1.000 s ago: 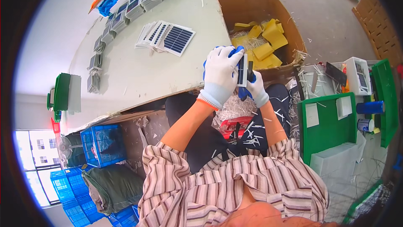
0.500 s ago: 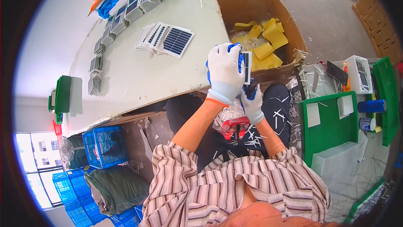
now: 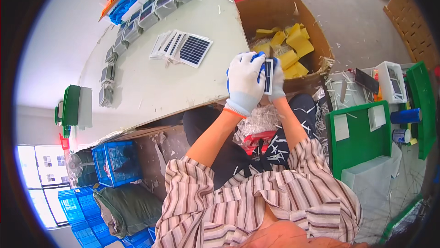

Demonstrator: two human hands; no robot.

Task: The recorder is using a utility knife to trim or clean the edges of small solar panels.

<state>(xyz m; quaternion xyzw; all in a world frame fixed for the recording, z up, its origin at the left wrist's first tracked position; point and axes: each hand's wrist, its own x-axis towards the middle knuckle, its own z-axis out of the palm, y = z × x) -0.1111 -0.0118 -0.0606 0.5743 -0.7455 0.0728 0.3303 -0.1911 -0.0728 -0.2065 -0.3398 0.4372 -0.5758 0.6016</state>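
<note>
My left hand (image 3: 246, 77), in a white knit glove with blue coating, is closed on a small solar panel (image 3: 269, 77) with a white border and dark cells. The panel stands on edge just beyond the table's right corner. Against its far side is my right hand (image 3: 277, 83), gloved too and smeared by motion. Its fingers are mostly hidden; a blurred brownish strip shows above the panel, and I cannot make out what it is. On the table, a fanned pile of solar panels (image 3: 195, 50) lies left of my hands.
Stacks of small panels (image 3: 147, 15) line the far edge of the pale table (image 3: 151, 87). A cardboard box (image 3: 316, 23) with yellow pieces and white scraps stands beyond my hands. To the right are a green tray (image 3: 360, 142) and a blue cylinder (image 3: 405, 116). Blue crates (image 3: 117, 163) stand lower left.
My right hand has moved up from below the panel to behind it. The dark thing seen in it earlier is now hidden. My left hand keeps hold of the panel, slightly lower.
</note>
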